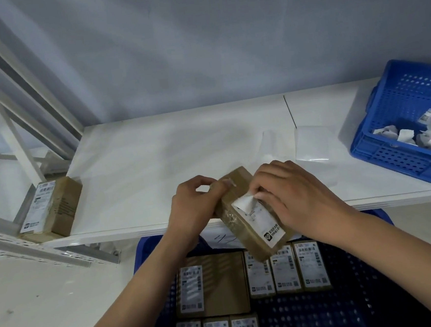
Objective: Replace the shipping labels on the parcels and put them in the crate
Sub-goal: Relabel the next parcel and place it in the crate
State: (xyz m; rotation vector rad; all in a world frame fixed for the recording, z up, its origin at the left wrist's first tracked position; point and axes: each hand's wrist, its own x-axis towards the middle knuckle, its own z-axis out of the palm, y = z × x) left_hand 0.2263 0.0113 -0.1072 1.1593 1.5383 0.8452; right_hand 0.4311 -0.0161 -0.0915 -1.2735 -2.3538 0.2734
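Observation:
My left hand (192, 208) grips the far end of a small brown taped parcel (238, 214), held tilted above the front edge of the white table (155, 159). On its top face is a white shipping label (263, 219), whose upper corner is lifted and curled. My right hand (292, 197) pinches that lifted corner. Below my arms lies a dark blue crate (343, 304) holding several labelled brown parcels (284, 270) in rows.
A second blue crate (394, 155) at the table's right end holds crumpled white label scraps. Clear backing sheets (310, 142) lie near it. One labelled parcel (51, 207) sits at the table's left front corner, beside a white metal shelf frame (13, 126).

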